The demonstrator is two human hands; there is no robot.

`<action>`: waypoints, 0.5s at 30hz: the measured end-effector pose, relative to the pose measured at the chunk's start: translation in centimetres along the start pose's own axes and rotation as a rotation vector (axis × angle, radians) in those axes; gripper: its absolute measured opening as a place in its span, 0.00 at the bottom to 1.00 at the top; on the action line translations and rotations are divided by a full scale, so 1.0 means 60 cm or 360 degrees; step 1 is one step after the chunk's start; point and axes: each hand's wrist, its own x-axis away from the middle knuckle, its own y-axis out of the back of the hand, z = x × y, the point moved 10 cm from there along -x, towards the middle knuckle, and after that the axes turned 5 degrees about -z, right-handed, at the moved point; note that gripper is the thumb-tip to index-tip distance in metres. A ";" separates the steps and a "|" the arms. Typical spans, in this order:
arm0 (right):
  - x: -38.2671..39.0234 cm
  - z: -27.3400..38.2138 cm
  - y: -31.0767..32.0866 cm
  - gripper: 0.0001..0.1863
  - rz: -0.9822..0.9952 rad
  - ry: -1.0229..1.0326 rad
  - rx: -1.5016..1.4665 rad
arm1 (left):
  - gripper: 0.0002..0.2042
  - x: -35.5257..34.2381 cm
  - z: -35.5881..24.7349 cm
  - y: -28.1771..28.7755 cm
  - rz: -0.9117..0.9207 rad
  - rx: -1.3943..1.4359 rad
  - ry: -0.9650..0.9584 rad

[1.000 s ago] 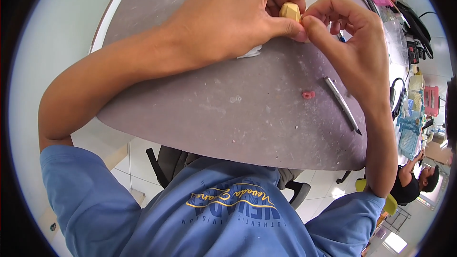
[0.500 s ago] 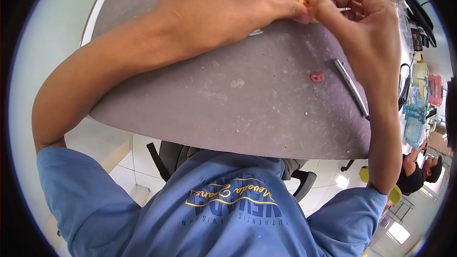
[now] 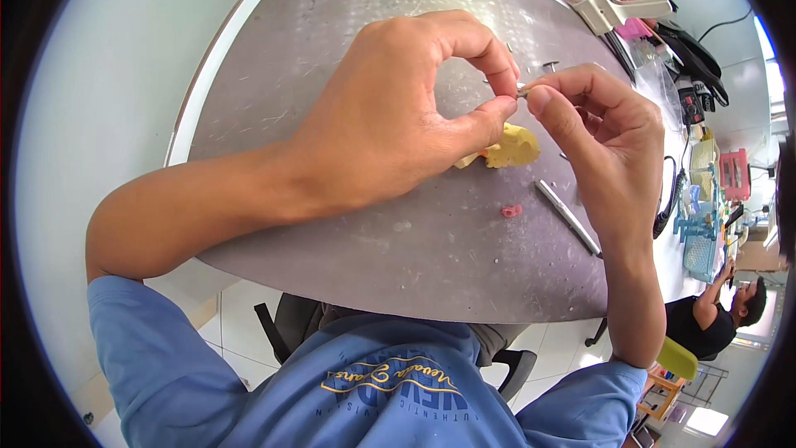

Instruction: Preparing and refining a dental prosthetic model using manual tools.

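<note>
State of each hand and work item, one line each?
Left hand: thumb and forefinger pinched at small piece
Right hand: pinching there too
Yellow plaster model: on table, partly hidden
Pink lump: lying loose
Silver pen-shaped tool: lying flat, unheld

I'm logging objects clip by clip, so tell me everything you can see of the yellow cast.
The yellow cast is a small, matte, lumpy block with an uneven outline; it looks like plaster or stone. It appears to rest on the grey tabletop, partly hidden behind the thumb of the left hand. A paler yellow portion and a touch of orange show at its left; whether they are joined to it is unclear. Whether the thumb touches it cannot be told either.
</note>
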 end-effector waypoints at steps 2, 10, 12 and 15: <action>0.005 0.004 -0.002 0.06 0.0012 0.0047 0.0017 | 0.04 0.004 -0.005 -0.001 -0.0028 -0.0008 -0.0014; 0.027 0.032 0.024 0.06 -0.0098 0.0407 0.0241 | 0.02 0.000 -0.034 -0.005 0.0000 -0.0042 -0.0207; 0.045 0.040 0.032 0.07 -0.0028 0.0511 0.0342 | 0.02 -0.004 -0.055 0.006 -0.0020 -0.0077 -0.0280; 0.082 0.040 0.014 0.09 0.0157 0.0675 0.0501 | 0.11 -0.016 -0.096 0.006 0.0204 0.0087 -0.0407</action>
